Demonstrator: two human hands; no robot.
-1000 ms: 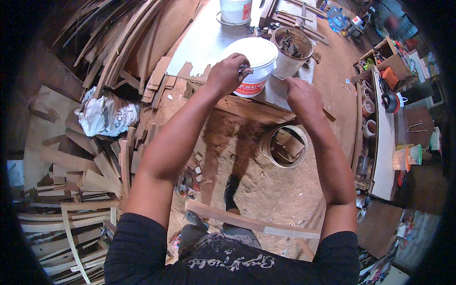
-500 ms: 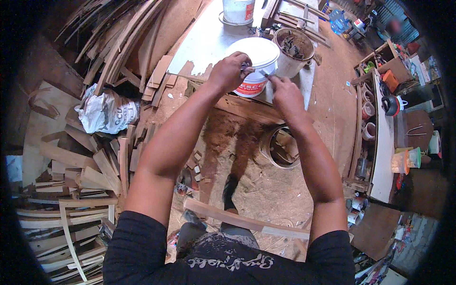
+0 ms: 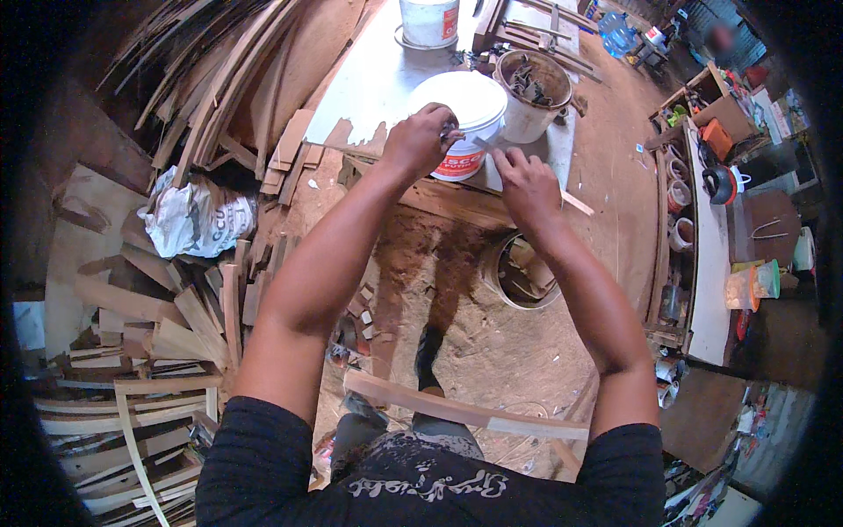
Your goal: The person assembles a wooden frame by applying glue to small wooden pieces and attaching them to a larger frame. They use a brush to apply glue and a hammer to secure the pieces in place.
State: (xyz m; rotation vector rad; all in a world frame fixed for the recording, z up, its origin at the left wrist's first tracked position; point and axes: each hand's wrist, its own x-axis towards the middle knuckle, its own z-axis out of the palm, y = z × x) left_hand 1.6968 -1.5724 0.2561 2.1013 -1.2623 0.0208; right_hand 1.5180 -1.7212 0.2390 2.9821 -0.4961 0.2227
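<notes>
A white bucket [image 3: 479, 169] with a white lid [image 3: 461, 95] and a red label stands at the near edge of the pale tabletop [image 3: 347, 98]. My left hand [image 3: 425, 139] is at the lid's near left side, fingers curled together around something small that I cannot make out. In front of the bucket's right side, my right hand [image 3: 527, 180] grips a thin, grey, blade-like tool [image 3: 485, 144] whose tip points left toward the bucket. Past my right wrist sticks out a pale wooden strip [image 3: 577, 203], roughly in line with the blade; whether they are one piece I cannot tell.
An open bucket of dark scraps [image 3: 529, 92] and another white bucket [image 3: 428, 22] stand farther back. Below the table edge sits a bin of wood offcuts [image 3: 523, 272]. Wood pieces [image 3: 184, 307] and a white sack [image 3: 200, 213] lie left. A curved board [image 3: 465, 408] crosses before my legs.
My right hand has turned slightly, and the pale wooden strip now shows beyond its wrist. My left hand stays at the lid. The whole view has shifted a little.
</notes>
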